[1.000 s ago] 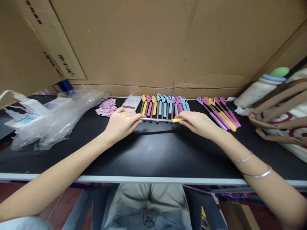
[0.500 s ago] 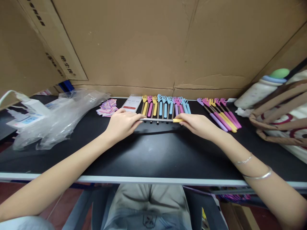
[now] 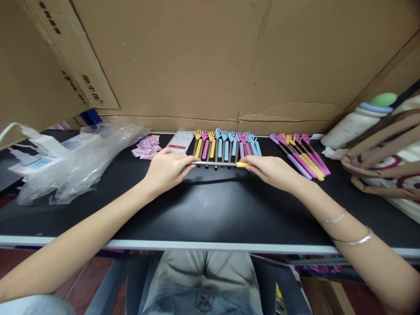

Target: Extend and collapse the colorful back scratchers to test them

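A back scratcher (image 3: 216, 164) is stretched level between my two hands, above the black table. Its shaft is thin and silvery, with a yellow part at the right end. My left hand (image 3: 169, 168) pinches the shaft's left end. Fingers of my right hand (image 3: 267, 171) close on the yellow part. Both tips of the tool are hidden in my hands. Just behind it lies a row of back scratchers (image 3: 226, 148) with yellow, pink, blue and purple claws and handles. Another group of back scratchers (image 3: 305, 159) lies fanned out beyond my right hand.
Left of the row are a phone (image 3: 180, 142) showing a timer and a pile of small printed cards (image 3: 146, 147). Clear plastic bags (image 3: 88, 157) cover part of a power strip (image 3: 36, 164). A bottle (image 3: 356, 124) and a brown-handled bag (image 3: 390, 162) stand at right. Cardboard (image 3: 197, 61) walls the back.
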### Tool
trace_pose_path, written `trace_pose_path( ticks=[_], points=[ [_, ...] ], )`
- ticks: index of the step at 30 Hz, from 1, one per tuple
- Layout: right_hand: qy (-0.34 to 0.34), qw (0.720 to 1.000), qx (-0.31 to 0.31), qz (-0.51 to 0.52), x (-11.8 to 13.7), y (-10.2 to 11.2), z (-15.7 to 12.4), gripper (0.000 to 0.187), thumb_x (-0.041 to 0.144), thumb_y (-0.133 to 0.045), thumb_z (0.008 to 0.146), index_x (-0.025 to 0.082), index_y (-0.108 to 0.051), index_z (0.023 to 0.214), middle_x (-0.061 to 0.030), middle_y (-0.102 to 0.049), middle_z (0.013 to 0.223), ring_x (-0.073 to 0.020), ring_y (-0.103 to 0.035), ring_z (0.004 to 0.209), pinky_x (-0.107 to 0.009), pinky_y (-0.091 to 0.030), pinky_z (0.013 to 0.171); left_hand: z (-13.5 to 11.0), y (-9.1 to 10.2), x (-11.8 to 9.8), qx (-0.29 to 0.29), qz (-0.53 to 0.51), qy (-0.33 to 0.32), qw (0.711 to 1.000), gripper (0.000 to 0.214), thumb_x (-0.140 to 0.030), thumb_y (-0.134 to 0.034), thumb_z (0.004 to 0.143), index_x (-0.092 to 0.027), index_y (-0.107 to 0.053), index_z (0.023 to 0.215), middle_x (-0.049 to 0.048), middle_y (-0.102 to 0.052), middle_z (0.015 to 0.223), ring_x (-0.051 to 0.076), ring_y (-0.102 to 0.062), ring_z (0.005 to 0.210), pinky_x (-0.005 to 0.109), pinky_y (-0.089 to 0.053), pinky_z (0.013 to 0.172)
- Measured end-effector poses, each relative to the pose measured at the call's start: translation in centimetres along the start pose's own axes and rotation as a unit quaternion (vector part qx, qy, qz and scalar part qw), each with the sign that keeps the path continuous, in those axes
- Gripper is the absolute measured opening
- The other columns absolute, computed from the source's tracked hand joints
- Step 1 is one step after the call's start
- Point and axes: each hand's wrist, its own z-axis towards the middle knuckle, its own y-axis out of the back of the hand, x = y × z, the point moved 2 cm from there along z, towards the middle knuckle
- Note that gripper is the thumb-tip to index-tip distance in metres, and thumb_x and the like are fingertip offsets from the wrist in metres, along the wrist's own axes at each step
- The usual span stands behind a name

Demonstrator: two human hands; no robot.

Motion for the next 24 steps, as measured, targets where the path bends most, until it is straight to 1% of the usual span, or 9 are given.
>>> trace_pose_path(
  ticks=[10, 16, 24],
  points=[
    [0.011, 1.000, -0.010, 0.003, 0.13, 0.01, -0.03, 0.030, 0.036, -0.032, 0.097, 0.022, -0.057, 0.104, -0.0047, -0.071, 0.099, -0.0173, -0.066, 0.080, -0.027, -0.043, 0.066, 0.07, 0.18, -0.04, 0.006, -0.006, 0.004, 1.000, 0.026, -0.032, -0.043, 0.095, -0.025, -0.067, 0.101, 0.0023, -0.075, 0.090, 0.018, -0.069, 0.078, 0.033, -0.040, 0.072],
    [0.009, 1.000, 0.003, -0.003, 0.27, 0.07, -0.01, 0.030, 0.041, -0.033, 0.097, 0.022, -0.057, 0.101, -0.0021, -0.071, 0.089, -0.0158, -0.064, 0.071, -0.026, -0.040, 0.062, 0.06, 0.30, -0.23, 0.006, -0.006, -0.001, 1.000, 0.024, -0.031, -0.044, 0.095, -0.025, -0.067, 0.102, 0.0024, -0.075, 0.088, 0.018, -0.069, 0.078, 0.033, -0.040, 0.072],
    [0.015, 1.000, -0.007, -0.009, 0.45, 0.24, -0.16, 0.028, 0.040, -0.036, 0.096, 0.022, -0.058, 0.099, -0.0019, -0.071, 0.085, -0.0153, -0.063, 0.068, -0.025, -0.038, 0.060, 0.04, 0.30, -0.16, 0.000, -0.006, -0.009, 1.000, 0.024, -0.031, -0.044, 0.096, -0.025, -0.066, 0.101, 0.0011, -0.074, 0.087, 0.018, -0.069, 0.076, 0.033, -0.039, 0.072]
  ],
)
